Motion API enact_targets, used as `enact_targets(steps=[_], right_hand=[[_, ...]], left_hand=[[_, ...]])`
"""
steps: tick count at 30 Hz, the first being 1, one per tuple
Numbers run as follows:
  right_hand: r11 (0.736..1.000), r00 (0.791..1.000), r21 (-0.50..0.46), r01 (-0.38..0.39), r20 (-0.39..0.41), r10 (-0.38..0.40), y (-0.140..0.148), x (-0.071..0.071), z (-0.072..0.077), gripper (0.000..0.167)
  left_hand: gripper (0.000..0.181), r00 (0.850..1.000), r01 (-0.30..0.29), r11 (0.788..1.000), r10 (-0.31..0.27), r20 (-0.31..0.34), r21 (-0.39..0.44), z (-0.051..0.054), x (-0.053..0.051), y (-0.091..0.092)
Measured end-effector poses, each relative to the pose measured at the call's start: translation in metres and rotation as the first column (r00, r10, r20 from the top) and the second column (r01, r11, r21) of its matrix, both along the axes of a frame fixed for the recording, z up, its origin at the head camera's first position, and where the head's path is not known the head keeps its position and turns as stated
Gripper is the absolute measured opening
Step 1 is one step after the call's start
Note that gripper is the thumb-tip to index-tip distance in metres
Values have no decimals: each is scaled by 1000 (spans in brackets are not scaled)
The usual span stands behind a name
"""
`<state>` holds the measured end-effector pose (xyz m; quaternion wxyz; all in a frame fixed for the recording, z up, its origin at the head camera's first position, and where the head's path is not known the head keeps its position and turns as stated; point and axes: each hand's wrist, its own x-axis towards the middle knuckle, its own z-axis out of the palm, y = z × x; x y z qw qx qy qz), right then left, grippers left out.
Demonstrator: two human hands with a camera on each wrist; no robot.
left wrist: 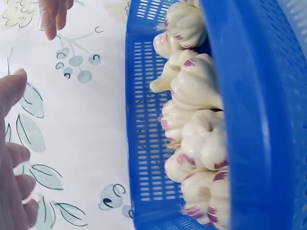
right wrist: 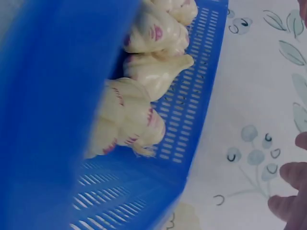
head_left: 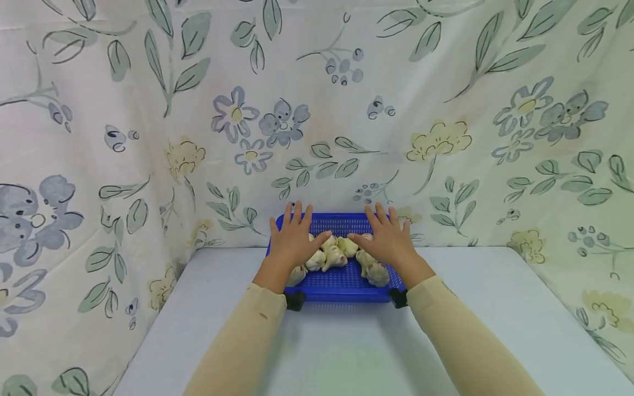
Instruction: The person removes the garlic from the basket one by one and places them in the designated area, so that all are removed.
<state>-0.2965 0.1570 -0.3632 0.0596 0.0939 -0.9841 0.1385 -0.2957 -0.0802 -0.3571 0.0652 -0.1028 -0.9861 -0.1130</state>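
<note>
A blue perforated basket (head_left: 342, 294) holds several white garlic bulbs (head_left: 334, 257) with purple streaks. Over its left side the left hand (head_left: 292, 242) is held with fingers spread, and over its right side the right hand (head_left: 388, 239) is spread the same way. Neither hand grips anything. In the left wrist view the bulbs (left wrist: 194, 86) lie in a row inside the basket (left wrist: 254, 115), with the left hand (left wrist: 14, 158) at the left edge. The right wrist view shows bulbs (right wrist: 153, 74) in the basket (right wrist: 48, 115) and the fingers of the right hand (right wrist: 292, 187) at the right edge.
The basket stands at the back of a white table (head_left: 346, 352), close against a floral cloth (head_left: 317, 110) that hangs behind and along the left side. Dark wrist straps with small devices sit at both cuffs, near the basket's front edge.
</note>
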Motion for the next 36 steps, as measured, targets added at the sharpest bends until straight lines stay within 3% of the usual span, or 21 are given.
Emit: enact_targets(steps=[6, 11, 16, 24, 31, 36], right_hand=[[992, 997, -109, -68, 39, 73, 9, 0, -15, 96], [967, 985, -218, -132, 77, 152, 22, 4, -34, 86], [962, 978, -240, -127, 133, 162, 28, 10, -48, 66], [988, 976, -116, -105, 180, 125, 24, 7, -66, 54], [998, 979, -10, -57, 194, 58, 18, 8, -68, 51], [997, 980, 34, -71, 187, 63, 15, 9, -66, 51]], left_hand=[[89, 998, 58, 995, -57, -9, 82, -9, 4, -6], [84, 994, 109, 976, -106, -26, 187, -25, 13, -24], [76, 997, 76, 955, -71, -27, 288, -47, 29, -49], [69, 1000, -9, 920, 4, 14, 391, -84, 49, -79], [69, 998, 40, 897, -17, -55, 441, -102, 54, -98], [73, 996, 71, 860, -37, -77, 505, -107, 54, -109]])
